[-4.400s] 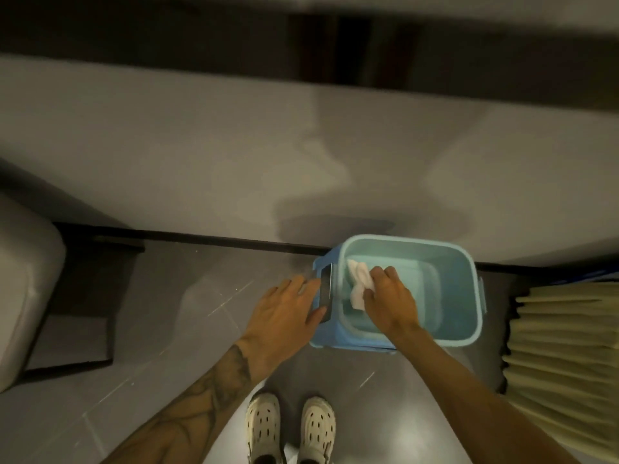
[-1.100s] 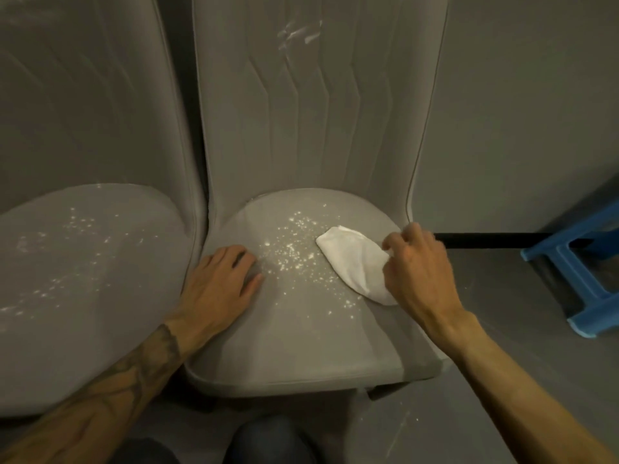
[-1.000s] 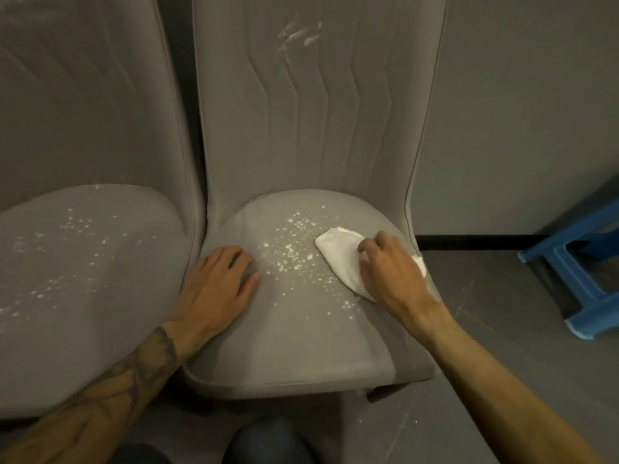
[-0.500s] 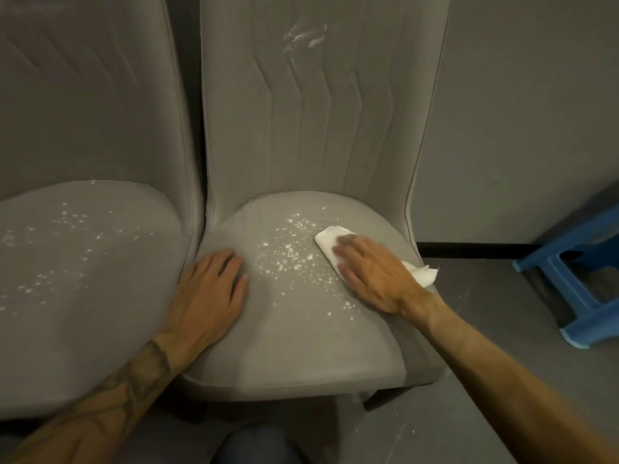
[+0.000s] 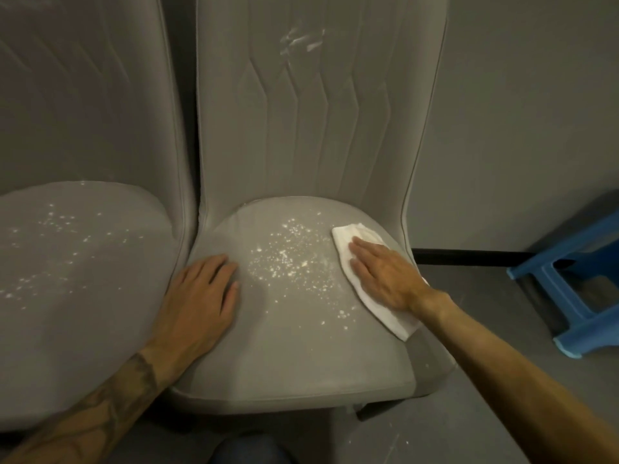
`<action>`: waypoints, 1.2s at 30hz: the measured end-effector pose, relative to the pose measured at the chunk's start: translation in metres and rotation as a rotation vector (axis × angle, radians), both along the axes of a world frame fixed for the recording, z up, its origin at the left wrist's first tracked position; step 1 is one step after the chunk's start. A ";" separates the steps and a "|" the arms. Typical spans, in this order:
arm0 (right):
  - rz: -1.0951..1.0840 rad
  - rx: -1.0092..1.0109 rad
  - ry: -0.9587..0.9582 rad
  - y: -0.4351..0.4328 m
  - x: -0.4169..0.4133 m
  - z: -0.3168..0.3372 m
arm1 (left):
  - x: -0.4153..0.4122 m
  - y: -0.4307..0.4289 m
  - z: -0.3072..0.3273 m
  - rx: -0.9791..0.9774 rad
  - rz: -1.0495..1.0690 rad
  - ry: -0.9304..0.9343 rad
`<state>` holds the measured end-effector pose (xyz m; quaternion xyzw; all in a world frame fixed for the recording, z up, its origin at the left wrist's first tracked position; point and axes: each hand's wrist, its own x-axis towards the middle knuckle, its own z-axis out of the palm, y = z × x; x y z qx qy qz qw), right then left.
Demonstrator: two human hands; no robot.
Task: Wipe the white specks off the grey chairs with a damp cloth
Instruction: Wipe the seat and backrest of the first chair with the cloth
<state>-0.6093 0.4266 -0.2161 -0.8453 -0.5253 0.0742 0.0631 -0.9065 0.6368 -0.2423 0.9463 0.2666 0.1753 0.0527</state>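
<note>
Two grey upholstered chairs stand side by side. The right chair (image 5: 288, 356) has white specks (image 5: 291, 259) scattered over the middle of its seat and white smears (image 5: 299, 40) high on its backrest. A white cloth (image 5: 345, 244) lies on the seat's right side, and my right hand (image 5: 385, 272) presses flat on it with straight fingers. My left hand (image 5: 197, 296) rests flat on the seat's left part, beside the specks. The left chair (image 5: 83, 323) also carries white specks (image 5: 60, 242) on its seat.
A blue plastic stool (image 5: 576, 286) stands on the grey floor at the right. A grey wall (image 5: 519, 128) with a black skirting (image 5: 469, 257) runs behind the chairs. My knee (image 5: 248, 450) shows at the bottom edge.
My right hand has flattened onto the cloth and spread it on the seat's right side. The left hand stays put. Earlier still I was at a blue bucket with the cloth.
</note>
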 end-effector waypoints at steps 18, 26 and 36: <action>-0.180 0.091 -0.007 0.066 0.002 -0.018 | 0.004 -0.004 0.004 -0.064 0.027 0.009; -0.125 0.078 -0.077 0.050 0.032 -0.018 | 0.004 -0.002 0.001 -0.061 0.030 0.006; -0.033 0.132 -0.038 0.062 0.028 -0.019 | 0.004 0.000 -0.001 -0.062 0.014 -0.008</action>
